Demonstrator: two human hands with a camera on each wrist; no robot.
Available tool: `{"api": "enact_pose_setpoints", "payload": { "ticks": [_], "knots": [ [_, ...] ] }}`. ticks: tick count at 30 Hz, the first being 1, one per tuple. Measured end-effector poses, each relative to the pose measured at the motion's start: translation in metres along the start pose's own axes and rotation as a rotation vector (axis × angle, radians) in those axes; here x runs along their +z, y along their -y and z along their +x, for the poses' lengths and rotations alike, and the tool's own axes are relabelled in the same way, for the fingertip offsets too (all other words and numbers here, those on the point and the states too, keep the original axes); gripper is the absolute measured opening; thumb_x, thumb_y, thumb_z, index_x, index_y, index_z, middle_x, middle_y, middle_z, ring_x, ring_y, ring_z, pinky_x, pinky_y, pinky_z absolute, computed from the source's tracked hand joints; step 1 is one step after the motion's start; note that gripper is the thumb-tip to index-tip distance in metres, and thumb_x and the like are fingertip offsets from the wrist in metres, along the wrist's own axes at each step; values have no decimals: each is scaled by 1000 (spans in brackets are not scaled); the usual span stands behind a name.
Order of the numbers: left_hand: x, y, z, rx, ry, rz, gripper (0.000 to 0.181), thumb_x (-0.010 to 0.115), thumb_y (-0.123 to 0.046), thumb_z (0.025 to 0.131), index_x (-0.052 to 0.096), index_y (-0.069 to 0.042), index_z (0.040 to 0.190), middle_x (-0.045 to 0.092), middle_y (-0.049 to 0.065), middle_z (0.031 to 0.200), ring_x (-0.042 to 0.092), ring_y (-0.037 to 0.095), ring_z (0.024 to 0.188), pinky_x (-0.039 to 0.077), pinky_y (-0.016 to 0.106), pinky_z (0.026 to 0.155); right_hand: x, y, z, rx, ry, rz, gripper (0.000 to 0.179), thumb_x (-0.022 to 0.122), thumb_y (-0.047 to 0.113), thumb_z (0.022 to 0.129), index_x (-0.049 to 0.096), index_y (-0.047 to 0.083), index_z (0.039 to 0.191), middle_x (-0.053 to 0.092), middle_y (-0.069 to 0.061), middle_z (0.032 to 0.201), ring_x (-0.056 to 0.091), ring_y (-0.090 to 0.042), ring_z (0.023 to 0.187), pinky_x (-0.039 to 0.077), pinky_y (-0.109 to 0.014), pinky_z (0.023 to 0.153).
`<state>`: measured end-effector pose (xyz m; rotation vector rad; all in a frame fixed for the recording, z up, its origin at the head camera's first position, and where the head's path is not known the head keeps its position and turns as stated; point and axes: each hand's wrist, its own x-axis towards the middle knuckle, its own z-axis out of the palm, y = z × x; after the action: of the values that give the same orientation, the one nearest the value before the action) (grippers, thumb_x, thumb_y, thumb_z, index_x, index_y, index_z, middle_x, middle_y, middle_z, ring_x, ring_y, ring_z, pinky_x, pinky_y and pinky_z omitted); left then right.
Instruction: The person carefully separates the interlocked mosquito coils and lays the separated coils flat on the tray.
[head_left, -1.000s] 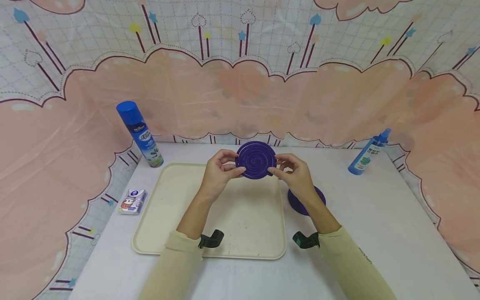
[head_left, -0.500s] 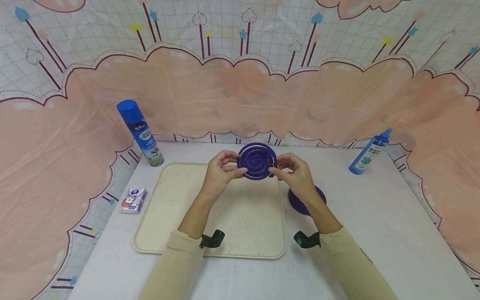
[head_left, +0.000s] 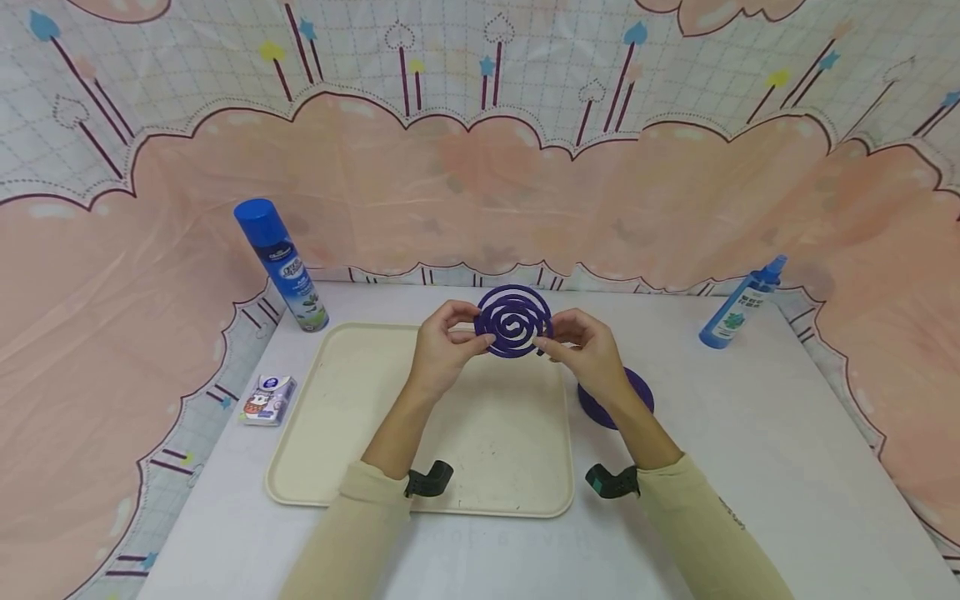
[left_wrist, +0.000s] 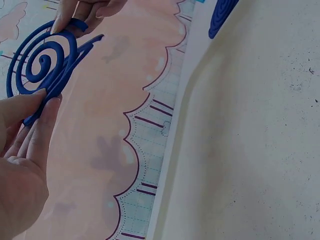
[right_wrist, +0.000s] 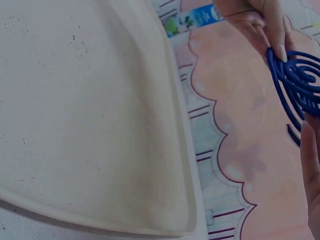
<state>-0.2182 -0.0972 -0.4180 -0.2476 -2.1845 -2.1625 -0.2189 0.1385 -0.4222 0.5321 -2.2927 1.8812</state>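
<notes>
Over the tray's far edge, both hands hold up a dark blue-purple mosquito coil (head_left: 513,326). My left hand (head_left: 438,348) pinches its left rim between thumb and fingers. On the other side, my right hand (head_left: 588,348) pinches the right rim the same way. In the left wrist view the turns of the coil (left_wrist: 33,78) stand apart, with gaps between them and a free end sticking out. The right wrist view shows turns of the coil (right_wrist: 282,75) spread out of one plane. A second round coil (head_left: 637,396) lies on the table, partly hidden under my right forearm.
A cream tray (head_left: 360,417) lies on the white table (head_left: 750,467). To its left are a blue spray can (head_left: 288,275) and a small purple tissue pack (head_left: 267,400). A blue spray bottle (head_left: 738,308) stands at the back right. A patterned curtain (head_left: 450,200) hangs behind.
The coil's turns have spread apart, with wider gaps showing through than a second ago. Both hands keep their pinch on its rim and have barely moved.
</notes>
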Motion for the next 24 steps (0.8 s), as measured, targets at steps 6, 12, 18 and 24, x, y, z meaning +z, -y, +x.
{"api": "enact_pose_setpoints", "payload": {
  "ticks": [6, 12, 18, 24],
  "knots": [
    [1, -1, 0, 11, 12, 7, 41, 75, 9, 84, 58, 3, 121, 66, 23, 120, 76, 11, 80, 65, 27, 77, 0, 1, -1, 33, 33, 50, 26, 72, 1, 92, 67, -9, 115, 70, 9, 94, 74, -4, 77, 64, -24, 68],
    [1, -2, 0, 5, 15, 4, 41, 76, 9, 84, 58, 3, 121, 66, 23, 120, 76, 10, 80, 65, 27, 77, -1, 1, 0, 38, 46, 66, 25, 71, 1, 93, 67, -10, 115, 70, 11, 94, 75, -4, 79, 65, -25, 70],
    [0, -2, 0, 13, 30, -48, 42, 75, 11, 85, 57, 5, 122, 64, 23, 119, 75, 5, 80, 66, 29, 78, -2, 2, 0, 45, 44, 114, 28, 70, 0, 93, 65, -12, 118, 72, 12, 94, 75, -3, 81, 65, -25, 71],
    [0, -1, 0, 28, 49, -106, 41, 73, 11, 86, 57, 6, 123, 65, 16, 114, 76, 6, 82, 66, 30, 78, -2, 3, -1, 93, 28, 161, 30, 70, 3, 95, 62, -13, 119, 76, 12, 90, 74, -4, 79, 65, -26, 70]
  ]
}}
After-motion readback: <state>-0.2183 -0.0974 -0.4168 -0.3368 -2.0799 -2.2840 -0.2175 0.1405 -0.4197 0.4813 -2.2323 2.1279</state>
